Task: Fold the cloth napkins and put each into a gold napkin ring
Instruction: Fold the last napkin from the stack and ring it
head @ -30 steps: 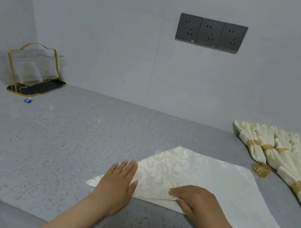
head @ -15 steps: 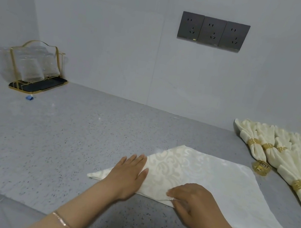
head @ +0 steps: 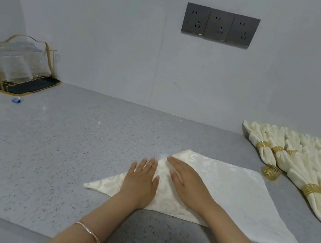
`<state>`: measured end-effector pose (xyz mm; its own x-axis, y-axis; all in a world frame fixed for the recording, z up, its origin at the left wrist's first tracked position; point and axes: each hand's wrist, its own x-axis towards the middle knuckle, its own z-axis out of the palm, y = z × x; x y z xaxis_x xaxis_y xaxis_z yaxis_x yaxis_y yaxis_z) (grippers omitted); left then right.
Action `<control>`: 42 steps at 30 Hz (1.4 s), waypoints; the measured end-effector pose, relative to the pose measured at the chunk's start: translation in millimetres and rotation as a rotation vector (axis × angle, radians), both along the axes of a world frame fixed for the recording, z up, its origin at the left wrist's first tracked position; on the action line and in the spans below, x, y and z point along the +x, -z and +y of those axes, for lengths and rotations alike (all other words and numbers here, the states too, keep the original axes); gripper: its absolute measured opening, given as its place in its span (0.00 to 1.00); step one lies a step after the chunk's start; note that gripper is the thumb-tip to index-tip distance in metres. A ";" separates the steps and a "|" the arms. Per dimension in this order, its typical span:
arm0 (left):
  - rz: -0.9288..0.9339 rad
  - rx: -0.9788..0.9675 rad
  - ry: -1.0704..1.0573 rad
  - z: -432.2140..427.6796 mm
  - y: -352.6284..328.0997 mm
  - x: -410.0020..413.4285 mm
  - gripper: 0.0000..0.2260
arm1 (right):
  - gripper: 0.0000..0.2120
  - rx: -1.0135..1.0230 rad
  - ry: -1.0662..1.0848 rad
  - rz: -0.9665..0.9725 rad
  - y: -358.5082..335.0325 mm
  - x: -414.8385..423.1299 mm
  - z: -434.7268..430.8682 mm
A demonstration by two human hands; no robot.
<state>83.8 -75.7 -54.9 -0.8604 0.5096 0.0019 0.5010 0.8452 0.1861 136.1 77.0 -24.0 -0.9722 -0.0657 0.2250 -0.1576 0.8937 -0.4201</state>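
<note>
Left fingers (head: 148,164) are straight and close together, pressed flat on the cream napkin (head: 237,198). Right fingers (head: 176,161) are the same, stretched out flat and pointing up-left, nothing gripped. So the left hand (head: 139,183) and right hand (head: 187,182) sit side by side, palms down on the napkin's left half. There's a thin bracelet (head: 89,234) on the left wrist.

The napkin lies spread on the grey speckled desk (head: 56,147), right in front of the person.

Off its far right corner sits a loose gold ring (head: 270,171), just beside a pile of rolled napkins (head: 303,171), each tucked through its own gold band.

Way over in the left corner, a gold wire rack (head: 46,57) on a black tray (head: 35,85) holds clear glasses (head: 14,69). On the wall behind are three dark sockets (head: 220,25).
</note>
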 end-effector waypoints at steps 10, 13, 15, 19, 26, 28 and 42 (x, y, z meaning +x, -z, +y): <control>0.042 -0.006 -0.014 0.9 5.9 -2.5 0.25 | 0.26 0.209 -0.002 -0.228 33.0 -52.3 10.9; 0.041 -0.007 -0.016 0.8 6.0 -2.2 0.25 | 0.26 0.226 0.067 -0.235 32.2 -62.9 25.3; 0.034 -0.005 -0.016 0.9 5.2 -2.1 0.25 | 0.27 0.234 0.115 -0.245 30.9 -71.2 35.1; 0.016 -0.012 -0.009 1.2 2.4 -1.5 0.25 | 0.27 0.180 0.129 -0.272 27.5 -79.8 48.5; 0.000 -0.036 0.018 7.6 -2.5 -3.5 0.27 | 0.23 -0.325 0.591 -0.041 11.3 -29.3 118.8; 0.018 -0.027 0.050 19.7 -2.8 -0.1 0.28 | 0.25 -0.225 0.783 -0.105 9.3 -7.4 147.7; -0.026 -0.027 0.063 64.0 -0.4 23.6 0.31 | 0.29 -0.254 0.983 -0.320 -7.3 21.3 188.6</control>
<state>107.4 -11.8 -54.5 -0.8262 0.5623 -0.0349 0.5486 0.8171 0.1771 157.4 265.6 -16.7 -0.5892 0.7933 -0.1536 0.7363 0.4488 -0.5064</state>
